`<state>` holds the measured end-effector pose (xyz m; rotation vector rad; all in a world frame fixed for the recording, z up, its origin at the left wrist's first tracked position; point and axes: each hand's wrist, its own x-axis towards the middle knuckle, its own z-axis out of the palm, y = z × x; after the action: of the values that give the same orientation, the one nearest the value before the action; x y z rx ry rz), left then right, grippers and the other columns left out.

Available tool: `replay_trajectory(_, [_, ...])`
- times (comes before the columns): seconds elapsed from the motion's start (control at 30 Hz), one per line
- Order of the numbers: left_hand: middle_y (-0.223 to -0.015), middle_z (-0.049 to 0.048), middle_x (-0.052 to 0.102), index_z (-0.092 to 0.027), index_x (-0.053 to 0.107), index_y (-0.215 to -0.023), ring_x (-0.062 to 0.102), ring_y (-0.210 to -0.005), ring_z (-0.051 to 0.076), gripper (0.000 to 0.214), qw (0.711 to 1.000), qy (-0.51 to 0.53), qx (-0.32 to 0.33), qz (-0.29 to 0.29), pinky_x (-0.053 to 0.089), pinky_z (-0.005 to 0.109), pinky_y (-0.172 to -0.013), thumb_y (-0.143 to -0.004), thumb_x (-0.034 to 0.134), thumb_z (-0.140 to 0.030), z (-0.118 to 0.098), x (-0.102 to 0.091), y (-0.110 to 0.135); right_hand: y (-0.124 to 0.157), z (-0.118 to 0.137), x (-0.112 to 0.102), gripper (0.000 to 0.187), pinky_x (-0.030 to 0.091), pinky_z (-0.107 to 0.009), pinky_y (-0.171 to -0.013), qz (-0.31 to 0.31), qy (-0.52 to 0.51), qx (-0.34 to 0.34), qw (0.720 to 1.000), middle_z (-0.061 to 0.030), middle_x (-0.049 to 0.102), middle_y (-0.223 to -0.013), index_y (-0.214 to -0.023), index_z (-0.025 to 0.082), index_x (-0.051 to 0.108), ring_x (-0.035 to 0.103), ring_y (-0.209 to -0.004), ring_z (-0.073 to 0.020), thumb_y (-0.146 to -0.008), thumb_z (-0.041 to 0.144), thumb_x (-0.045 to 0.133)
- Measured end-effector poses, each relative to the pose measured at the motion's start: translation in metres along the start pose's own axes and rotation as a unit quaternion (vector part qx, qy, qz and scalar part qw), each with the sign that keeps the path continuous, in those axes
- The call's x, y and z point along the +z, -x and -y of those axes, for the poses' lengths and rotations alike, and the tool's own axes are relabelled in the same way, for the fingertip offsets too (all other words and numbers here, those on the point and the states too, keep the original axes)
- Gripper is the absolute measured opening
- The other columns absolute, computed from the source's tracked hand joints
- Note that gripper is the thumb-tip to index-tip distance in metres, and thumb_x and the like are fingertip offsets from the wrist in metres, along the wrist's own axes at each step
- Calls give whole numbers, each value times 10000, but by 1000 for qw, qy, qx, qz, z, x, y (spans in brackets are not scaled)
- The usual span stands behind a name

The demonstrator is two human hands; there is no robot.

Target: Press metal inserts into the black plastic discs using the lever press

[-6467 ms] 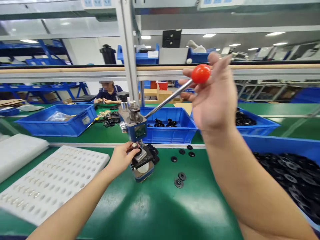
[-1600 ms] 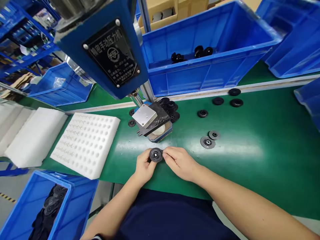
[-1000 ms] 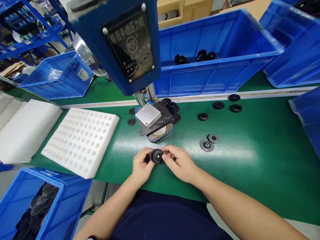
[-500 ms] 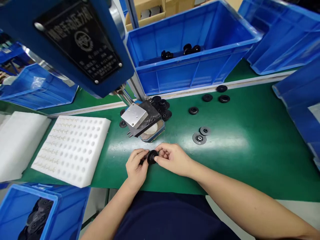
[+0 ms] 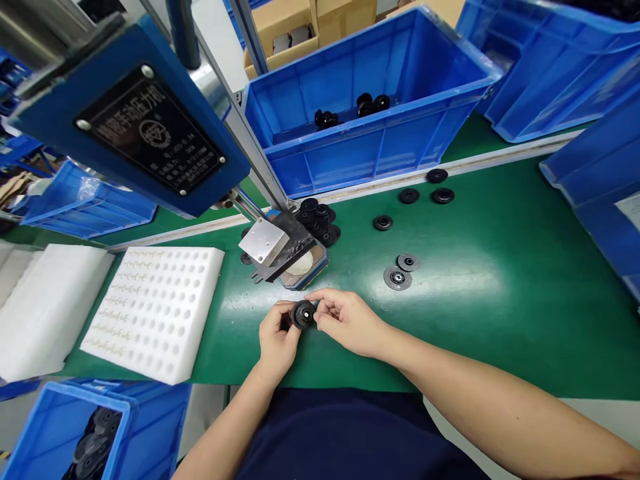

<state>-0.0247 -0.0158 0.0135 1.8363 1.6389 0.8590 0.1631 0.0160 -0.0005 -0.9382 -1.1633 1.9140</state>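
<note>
A small round black wheel-like part (image 5: 303, 313) is held just above the green table near its front edge. My left hand (image 5: 277, 337) grips its left side with curled fingers. My right hand (image 5: 345, 321) pinches its right side between thumb and fingers. Directly behind them stands a blue hand press (image 5: 135, 127) with a black nameplate; its base carries a square metal block (image 5: 263, 241) on a dark toothed plate.
Loose black discs (image 5: 397, 277) lie on the green mat (image 5: 500, 280), with more heaped behind the press base (image 5: 317, 219). A white foam tray with holes (image 5: 157, 310) lies left. Blue bins stand behind (image 5: 370, 143), right (image 5: 595, 200) and at lower left (image 5: 60, 433).
Both hands have stayed together on the black part and turned it between the fingers. The view has shifted, so the press now sits further left. Earlier my right hand was up on the press lever.
</note>
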Motion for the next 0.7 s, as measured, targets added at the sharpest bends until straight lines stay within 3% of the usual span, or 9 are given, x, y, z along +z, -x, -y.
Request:
replay_trajectory(0.23, [-862, 23, 678, -198, 652, -942, 639, -761, 150, 112, 999, -13, 48, -2, 509, 258, -656, -846, 685, -152, -1, -1, -2, 0, 3, 2, 210, 351, -203, -509, -11, 15, -5, 1000, 80, 484, -587, -992, 163, 638, 425, -517, -65, -793, 211, 591])
replay_trajectory(0.43, [-877, 23, 680, -197, 662, -976, 636, -737, 136, 152, 994, -48, 102, -7, 506, 249, -637, -845, 676, -120, -1, -1, -3, -3, 1, 0, 177, 312, -197, -476, -7, 43, 32, 999, 91, 480, -552, -918, 170, 630, 412, -492, -63, -743, 188, 608])
replay_trajectory(0.6, [-846, 21, 673, -186, 621, -867, 633, -735, 135, 98, 989, -86, 119, 0, 498, 243, -631, -847, 651, -95, -2, -1, -4, -9, 2, 1, 96, 271, -203, -445, -9, 2, 88, 996, 98, 458, -526, -804, 178, 597, 372, -464, -60, -726, 218, 635])
replay_trajectory(0.7, [-824, 17, 663, -188, 582, -815, 634, -734, 141, 102, 990, -88, 111, -4, 506, 255, -649, -848, 652, -122, -2, -2, -3, -9, 4, 4, 139, 280, -204, -457, -24, -3, 92, 995, 87, 475, -527, -758, 180, 578, 385, -469, -61, -755, 292, 659])
